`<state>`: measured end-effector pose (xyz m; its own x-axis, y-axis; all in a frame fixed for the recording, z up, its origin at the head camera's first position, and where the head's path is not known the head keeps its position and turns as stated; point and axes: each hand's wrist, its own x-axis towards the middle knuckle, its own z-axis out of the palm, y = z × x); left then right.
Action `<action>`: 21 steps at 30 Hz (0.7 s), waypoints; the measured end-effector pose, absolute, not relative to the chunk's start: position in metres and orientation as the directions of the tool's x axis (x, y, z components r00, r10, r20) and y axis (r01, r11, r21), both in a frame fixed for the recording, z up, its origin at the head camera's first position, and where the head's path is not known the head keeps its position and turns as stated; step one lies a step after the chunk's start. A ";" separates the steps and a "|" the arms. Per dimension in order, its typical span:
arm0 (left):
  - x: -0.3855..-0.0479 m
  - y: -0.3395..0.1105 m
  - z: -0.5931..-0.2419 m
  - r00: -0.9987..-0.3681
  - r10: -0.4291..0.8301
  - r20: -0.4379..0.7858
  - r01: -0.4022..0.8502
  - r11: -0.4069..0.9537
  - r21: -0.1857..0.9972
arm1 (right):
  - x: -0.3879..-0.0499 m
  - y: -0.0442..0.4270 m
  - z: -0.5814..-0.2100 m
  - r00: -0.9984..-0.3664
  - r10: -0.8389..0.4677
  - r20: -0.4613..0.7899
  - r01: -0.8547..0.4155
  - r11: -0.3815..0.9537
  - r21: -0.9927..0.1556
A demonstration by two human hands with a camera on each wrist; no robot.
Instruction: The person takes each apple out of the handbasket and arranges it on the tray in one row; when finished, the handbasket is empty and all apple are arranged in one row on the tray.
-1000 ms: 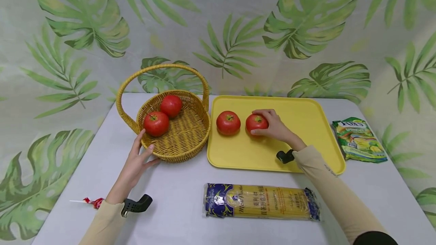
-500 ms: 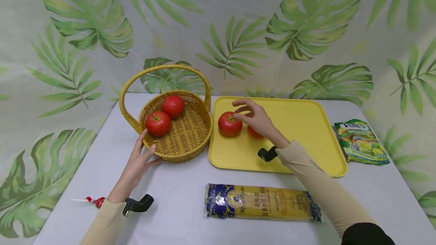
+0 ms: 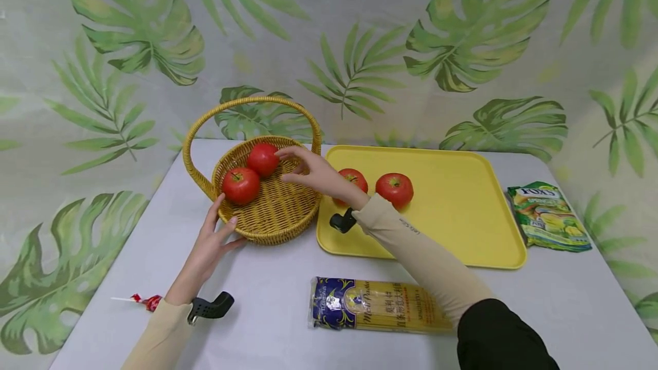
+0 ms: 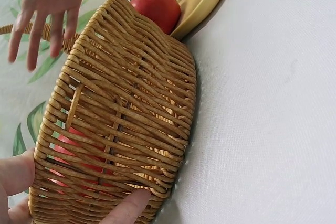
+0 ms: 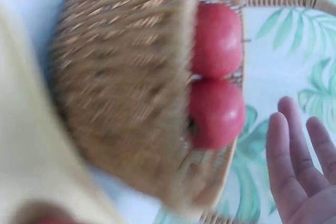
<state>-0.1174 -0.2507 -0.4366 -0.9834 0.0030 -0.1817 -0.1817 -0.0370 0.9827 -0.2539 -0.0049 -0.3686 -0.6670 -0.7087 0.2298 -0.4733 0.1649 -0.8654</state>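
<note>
The right hand (image 3: pixel 320 176), grip released and fingers parted, hovers over the wicker basket (image 3: pixel 275 213) at left, near its two red fruits (image 3: pixel 241 186). The left hand (image 3: pixel 207 249) (grip unclenched too) touches the basket's near-left side. Two more fruits (image 3: pixel 394 189) lie on the yellow tray (image 3: pixel 452 216), right.

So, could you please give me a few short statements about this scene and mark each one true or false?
1. Two red fruits are in the wicker basket. True.
2. The right hand holds the pasta pack. False: that hand is empty, over the basket, and the pack lies on the white table.
3. The left hand touches the basket. True.
4. The FOX'S bag lies left of the yellow tray. False: it lies to the right of it.
5. Two other fruits are on the tray. True.
</note>
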 end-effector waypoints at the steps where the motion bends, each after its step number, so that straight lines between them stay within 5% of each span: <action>1: -0.118 -0.251 -0.437 -0.983 0.002 -0.182 -0.182 -0.036 0.983 | -0.255 -0.012 -0.368 -0.658 -0.720 0.222 -0.472 0.164 -0.866; 21: -0.117 -0.251 -0.436 -0.985 0.018 -0.173 -0.173 -0.032 0.984 | -0.268 -0.094 -0.383 -0.637 -0.763 -0.109 -0.172 0.279 -0.945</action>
<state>-0.1167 -0.2511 -0.4358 -0.9848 0.0179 -0.1726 -0.1731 -0.0324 0.9844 -0.2682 -0.0940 -0.3830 -0.6370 -0.7631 -0.1091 -0.1724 0.2789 -0.9447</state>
